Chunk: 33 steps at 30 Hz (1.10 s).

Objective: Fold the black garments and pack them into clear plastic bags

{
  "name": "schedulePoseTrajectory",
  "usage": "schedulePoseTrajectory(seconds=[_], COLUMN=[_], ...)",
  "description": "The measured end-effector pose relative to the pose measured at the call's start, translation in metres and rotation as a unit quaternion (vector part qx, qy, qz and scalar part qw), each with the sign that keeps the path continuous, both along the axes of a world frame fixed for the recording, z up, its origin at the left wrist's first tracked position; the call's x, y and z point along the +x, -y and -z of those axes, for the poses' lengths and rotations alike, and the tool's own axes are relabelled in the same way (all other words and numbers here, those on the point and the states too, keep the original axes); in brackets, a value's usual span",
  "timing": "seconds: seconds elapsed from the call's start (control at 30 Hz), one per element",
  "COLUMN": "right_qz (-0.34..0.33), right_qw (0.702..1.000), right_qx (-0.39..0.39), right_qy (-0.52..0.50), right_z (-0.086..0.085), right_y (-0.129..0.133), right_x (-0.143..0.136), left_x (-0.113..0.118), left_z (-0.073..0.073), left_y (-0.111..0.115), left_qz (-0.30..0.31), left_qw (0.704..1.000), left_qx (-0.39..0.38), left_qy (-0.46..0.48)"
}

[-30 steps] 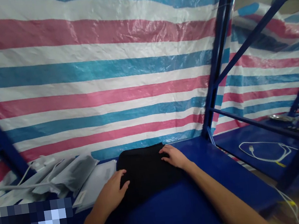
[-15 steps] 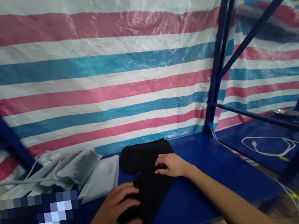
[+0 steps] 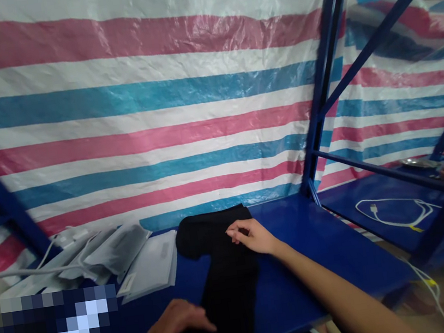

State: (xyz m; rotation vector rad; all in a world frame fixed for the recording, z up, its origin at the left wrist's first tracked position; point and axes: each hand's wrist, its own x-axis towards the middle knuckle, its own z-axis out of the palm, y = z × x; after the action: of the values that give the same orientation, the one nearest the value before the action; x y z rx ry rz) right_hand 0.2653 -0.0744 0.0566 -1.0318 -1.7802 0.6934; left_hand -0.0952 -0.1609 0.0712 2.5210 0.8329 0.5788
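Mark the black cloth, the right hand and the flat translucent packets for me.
Black cloth [image 3: 232, 281]: head view, on the middle of the fabric.
Right hand [image 3: 256, 236]: head view, on the back of the hand.
Flat translucent packets [image 3: 153, 264]: head view, on the top packet's upper face.

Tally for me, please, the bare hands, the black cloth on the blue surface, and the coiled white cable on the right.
Hands: 2 (left hand, right hand)
Black cloth: 1
Coiled white cable: 1
Total: 4
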Motion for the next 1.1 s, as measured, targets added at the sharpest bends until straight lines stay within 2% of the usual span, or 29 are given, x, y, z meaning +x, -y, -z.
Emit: schedulePoseTrajectory(seconds=[0.07, 0.13, 0.2, 0.27, 0.33, 0.4, 0.47, 0.53, 0.6, 0.7, 0.9, 1.0, 1.1], right_qz=[0.026, 0.047, 0.062, 0.078, 0.096, 0.114, 0.133, 0.146, 0.148, 0.135, 0.129, 0.137, 0.148], right_qw=[0.999, 0.998, 0.997, 0.996, 0.995, 0.993, 0.990, 0.988, 0.988, 0.989, 0.990, 0.990, 0.988], right_qx=[-0.008, -0.024, -0.028, -0.016, -0.010, -0.023, -0.033, -0.030, -0.026, -0.030, -0.034, -0.019, 0.009], right_qy=[-0.023, -0.032, -0.033, -0.028, -0.026, -0.035, -0.045, -0.047, -0.048, -0.051, -0.046, -0.016, 0.044], right_z=[0.001, 0.001, 0.003, 0.006, 0.010, 0.015, 0.018, 0.019, 0.019, 0.019, 0.021, 0.021, 0.020], right_y=[-0.003, -0.006, -0.009, -0.013, -0.018, -0.022, -0.026, -0.028, -0.028, -0.028, -0.028, -0.026, -0.023], right_x=[0.005, 0.012, 0.020, 0.028, 0.035, 0.042, 0.047, 0.050, 0.051, 0.050, 0.049, 0.050, 0.049], left_x=[0.029, 0.066, 0.104, 0.135, 0.156, 0.167, 0.170, 0.168, 0.164, 0.160, 0.145, 0.136, 0.130], left_z=[-0.023, -0.044, -0.057, -0.060, -0.052, -0.040, -0.031, -0.029, -0.032, -0.039, -0.046, -0.061, -0.087], left_y=[-0.008, -0.024, -0.047, -0.072, -0.095, -0.111, -0.119, -0.121, -0.119, -0.114, -0.107, -0.109, -0.119], left_qz=[-0.077, -0.074, -0.043, -0.014, -0.012, -0.018, -0.004, 0.023, 0.036, 0.021, 0.006, -0.005, -0.031], left_qw=[0.995, 0.990, 0.990, 0.994, 0.998, 0.998, 0.994, 0.988, 0.980, 0.971, 0.970, 0.978, 0.988], left_qx=[-0.010, -0.067, -0.091, -0.087, -0.060, -0.021, 0.007, 0.015, 0.011, -0.001, -0.074, -0.056, 0.026], left_qy=[0.057, 0.098, 0.097, 0.060, 0.017, -0.050, -0.107, -0.152, -0.196, -0.240, -0.231, -0.199, -0.149])
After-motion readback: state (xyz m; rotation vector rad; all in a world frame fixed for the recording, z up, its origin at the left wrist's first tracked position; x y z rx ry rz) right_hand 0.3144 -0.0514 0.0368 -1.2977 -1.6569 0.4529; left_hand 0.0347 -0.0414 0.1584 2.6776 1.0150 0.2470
